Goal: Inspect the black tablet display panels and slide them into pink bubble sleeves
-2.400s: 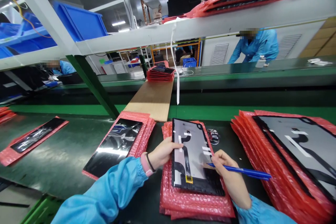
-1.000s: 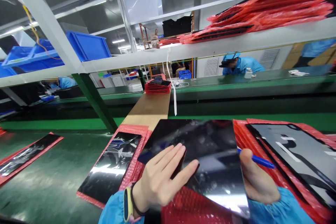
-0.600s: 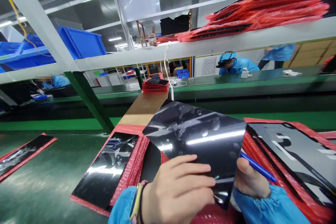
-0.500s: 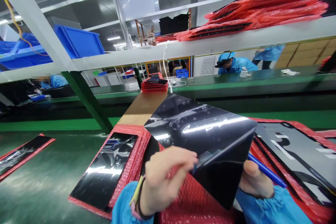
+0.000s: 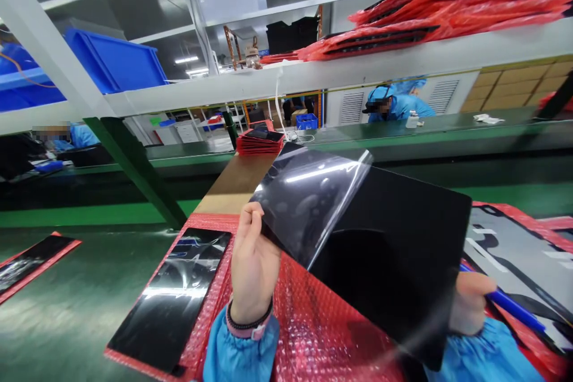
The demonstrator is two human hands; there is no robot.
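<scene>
In front of me a black glass panel [image 5: 403,233] is tilted up, its right part bare and matte. A clear protective film [image 5: 308,191] lies over its left part, curling back along a shiny fold. My left hand [image 5: 255,256] is closed at the panel's left edge, pinching the film's edge between thumb and fingers. My right hand [image 5: 472,304] is closed on the panel's lower right edge, its thumb in front. A blue pen [image 5: 514,308] sticks out past that hand, held in it too.
Red bubble wrap [image 5: 308,322] lies below the panel. To the left, a glossy black panel [image 5: 174,298] rests on red wrap. A grey-backed panel [image 5: 528,262] lies at right. Overhead, a shelf [image 5: 224,92] carries red-wrapped stacks and a blue bin [image 5: 116,62]. A person [image 5: 398,104] sits beyond.
My left hand has moved left and up, drawing the film's fold leftward and baring the panel's right part. The panel and right hand have shifted right.
</scene>
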